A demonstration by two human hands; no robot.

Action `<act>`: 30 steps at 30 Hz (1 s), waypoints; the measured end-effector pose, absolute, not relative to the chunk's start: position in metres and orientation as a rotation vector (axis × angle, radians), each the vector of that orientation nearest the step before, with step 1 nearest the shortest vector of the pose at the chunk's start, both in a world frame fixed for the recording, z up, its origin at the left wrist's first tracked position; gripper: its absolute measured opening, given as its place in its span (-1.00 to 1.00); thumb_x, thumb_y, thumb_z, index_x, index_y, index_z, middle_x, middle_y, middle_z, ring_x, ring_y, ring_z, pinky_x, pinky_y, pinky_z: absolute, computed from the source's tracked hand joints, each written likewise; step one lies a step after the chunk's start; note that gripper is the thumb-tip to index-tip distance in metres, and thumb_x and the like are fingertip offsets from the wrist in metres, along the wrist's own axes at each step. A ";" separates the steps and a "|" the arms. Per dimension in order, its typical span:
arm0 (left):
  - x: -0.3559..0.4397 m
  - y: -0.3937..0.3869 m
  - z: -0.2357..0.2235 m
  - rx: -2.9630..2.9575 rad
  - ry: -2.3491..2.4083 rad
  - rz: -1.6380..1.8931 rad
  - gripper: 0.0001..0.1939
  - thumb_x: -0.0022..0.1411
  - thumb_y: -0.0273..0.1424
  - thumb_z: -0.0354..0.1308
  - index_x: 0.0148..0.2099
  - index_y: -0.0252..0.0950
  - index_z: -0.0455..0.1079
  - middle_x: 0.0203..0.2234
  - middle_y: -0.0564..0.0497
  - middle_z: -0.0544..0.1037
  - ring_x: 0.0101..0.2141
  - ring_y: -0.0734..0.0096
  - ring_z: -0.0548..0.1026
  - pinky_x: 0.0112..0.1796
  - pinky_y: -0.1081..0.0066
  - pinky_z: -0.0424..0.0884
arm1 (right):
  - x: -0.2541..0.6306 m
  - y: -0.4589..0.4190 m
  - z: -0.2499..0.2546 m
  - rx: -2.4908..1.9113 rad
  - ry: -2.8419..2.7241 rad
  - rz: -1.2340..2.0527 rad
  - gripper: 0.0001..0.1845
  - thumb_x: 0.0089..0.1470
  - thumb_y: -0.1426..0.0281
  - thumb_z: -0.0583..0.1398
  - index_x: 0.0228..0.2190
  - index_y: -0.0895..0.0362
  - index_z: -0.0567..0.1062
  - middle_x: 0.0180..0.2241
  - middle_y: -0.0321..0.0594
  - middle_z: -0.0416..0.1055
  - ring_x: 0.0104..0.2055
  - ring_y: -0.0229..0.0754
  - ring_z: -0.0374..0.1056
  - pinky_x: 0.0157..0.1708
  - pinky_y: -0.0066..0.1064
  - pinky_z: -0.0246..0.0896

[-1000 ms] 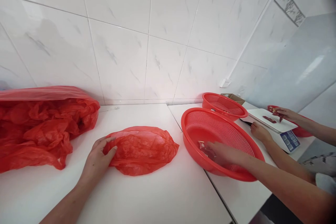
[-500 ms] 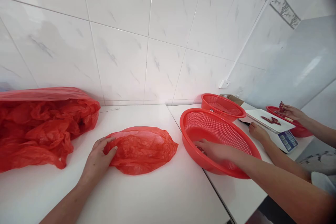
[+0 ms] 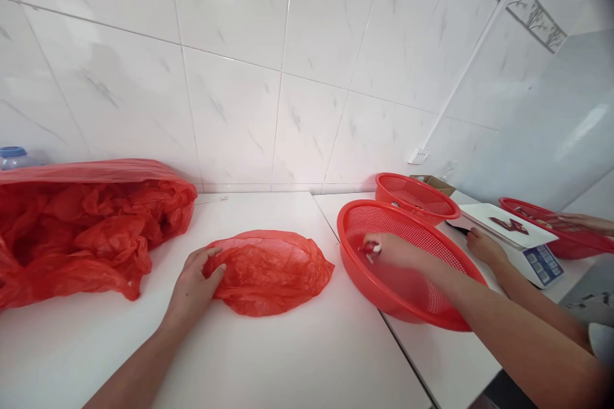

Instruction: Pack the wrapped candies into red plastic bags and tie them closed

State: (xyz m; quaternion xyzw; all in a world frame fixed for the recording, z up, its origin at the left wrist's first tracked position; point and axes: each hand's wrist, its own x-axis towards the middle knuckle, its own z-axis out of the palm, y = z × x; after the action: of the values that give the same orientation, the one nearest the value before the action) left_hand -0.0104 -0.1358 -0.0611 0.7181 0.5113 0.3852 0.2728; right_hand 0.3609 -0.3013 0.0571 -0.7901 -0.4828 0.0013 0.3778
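My left hand (image 3: 196,282) rests on the left edge of a small red plastic bag (image 3: 271,271) lying on the white counter, thumb and fingers pinching its rim. My right hand (image 3: 391,250) is lifted inside the near red perforated basket (image 3: 384,281), fingers closed on a small red and white item (image 3: 369,249) that I cannot name. The hand is somewhat blurred.
A large heap of red plastic bags (image 3: 81,227) fills the left of the counter. A second red basket (image 3: 416,196) stands behind. Another person's hands (image 3: 482,246) work at a white scale (image 3: 520,236) with red pieces, beside a third red basket (image 3: 556,230).
My right hand has risen from the basket's bottom and moved left with a small item in its fingers. My left hand stays on the bag. The other person's far hand reached into the far basket.
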 end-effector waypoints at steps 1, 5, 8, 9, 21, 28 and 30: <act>-0.010 -0.136 -0.061 1.925 1.375 1.040 -0.57 0.12 -0.21 0.01 0.04 -0.19 0.31 0.06 -0.05 0.30 0.04 0.15 0.32 0.05 0.19 0.27 | 0.360 -0.297 0.066 -2.032 -1.342 0.059 -0.89 -0.32 0.51 0.25 -0.69 0.12 0.40 -0.66 -0.32 0.29 -0.58 -0.30 0.15 -0.56 -0.42 -0.05; -0.010 -0.138 -0.059 1.902 1.352 1.053 -0.53 0.13 -0.22 0.01 0.10 -0.17 0.24 0.07 -0.04 0.30 0.05 0.18 0.31 0.06 0.20 0.26 | 0.323 -0.290 0.095 -2.012 -1.685 -0.048 -0.84 -0.12 0.53 0.12 -0.45 0.08 0.46 -0.42 -0.28 0.36 -0.45 -0.29 0.17 -0.47 -0.43 -0.05; -0.010 -0.138 -0.060 1.883 1.348 1.075 -0.51 0.13 -0.23 0.02 0.12 -0.15 0.22 0.07 -0.01 0.31 0.05 0.20 0.31 0.05 0.20 0.27 | 0.263 -0.286 0.095 -1.874 -2.055 -0.256 -0.78 -0.08 0.56 0.10 -0.37 0.06 0.44 -0.37 -0.28 0.29 -0.45 -0.32 0.13 -0.49 -0.47 -0.08; -0.010 -0.138 -0.061 1.875 1.351 1.082 -0.51 0.12 -0.23 0.03 0.12 -0.15 0.21 0.07 -0.01 0.32 0.05 0.20 0.31 0.06 0.20 0.26 | 0.242 -0.283 0.090 -1.776 -2.174 -0.264 -0.77 -0.09 0.55 0.12 -0.34 0.05 0.43 -0.38 -0.29 0.27 -0.45 -0.33 0.13 -0.50 -0.48 -0.08; -0.013 -0.136 -0.059 1.818 1.272 1.289 -0.42 0.10 -0.50 -0.04 0.21 -0.21 0.13 0.10 -0.04 0.29 0.11 0.30 0.25 0.15 0.28 0.15 | 0.198 -0.208 0.008 -1.634 -1.871 0.225 -0.74 0.00 0.36 0.16 -0.20 0.01 0.41 -0.22 -0.26 0.38 -0.23 -0.19 0.31 -0.31 -0.38 0.20; -0.013 -0.135 -0.059 1.810 1.252 1.437 -0.42 0.09 -0.44 0.05 0.19 -0.22 0.12 0.11 -0.08 0.24 0.14 0.22 0.20 0.15 0.18 0.14 | 0.222 -0.214 -0.017 -1.651 -1.309 -0.336 -0.49 0.03 0.29 0.12 0.03 0.13 0.26 0.07 0.00 0.18 0.14 0.00 0.07 0.09 -0.12 0.04; -0.014 -0.135 -0.060 1.739 1.241 1.436 -0.41 0.11 -0.39 0.07 0.21 -0.22 0.08 0.13 -0.10 0.22 0.13 0.22 0.22 0.13 0.18 0.18 | 0.227 -0.207 -0.036 -1.690 -1.253 -0.176 -0.34 -0.01 0.24 0.14 0.12 0.14 0.13 0.11 0.02 0.14 0.16 0.01 0.07 0.07 -0.15 0.08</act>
State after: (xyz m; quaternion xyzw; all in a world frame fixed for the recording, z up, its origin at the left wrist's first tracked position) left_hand -0.0136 -0.1355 -0.0603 0.6486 0.4628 0.5354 0.2801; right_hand 0.2267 -0.2074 -0.0360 -0.6965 -0.5164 -0.0727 0.4930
